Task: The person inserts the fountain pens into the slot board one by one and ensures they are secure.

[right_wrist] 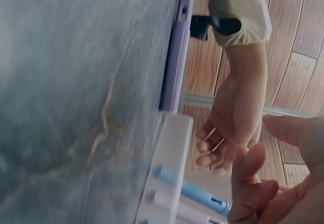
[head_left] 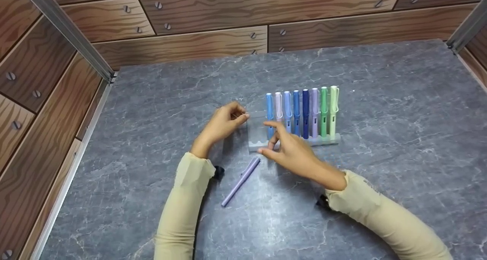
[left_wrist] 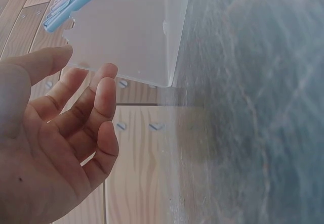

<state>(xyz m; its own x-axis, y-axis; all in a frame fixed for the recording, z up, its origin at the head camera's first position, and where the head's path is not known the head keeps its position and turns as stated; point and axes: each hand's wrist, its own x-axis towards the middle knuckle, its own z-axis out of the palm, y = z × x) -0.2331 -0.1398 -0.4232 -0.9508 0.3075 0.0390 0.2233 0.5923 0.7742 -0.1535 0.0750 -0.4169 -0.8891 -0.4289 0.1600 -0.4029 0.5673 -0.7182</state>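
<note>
A clear pen stand (head_left: 257,129) holds several upright pens in blue, lilac, purple and green on its right part; the left slots are bare. My left hand (head_left: 225,122) pinches the stand's upper left edge between thumb and fingertips, and the clear panel (left_wrist: 126,37) shows beside them in the left wrist view. In front of the stand hovers my right hand (head_left: 295,151), thumb and forefinger apart, holding nothing. It partly hides the leftmost pens, among them a light blue pen (head_left: 269,104). A capped purple pen (head_left: 241,182) lies slanted on the table between the forearms.
The grey marbled table (head_left: 133,138) spreads around the stand. Wood-patterned walls (head_left: 209,13) close off the back and sides, with a metal post (head_left: 72,35) at the left corner. Each sleeve cuff carries a black wrist device (head_left: 219,172).
</note>
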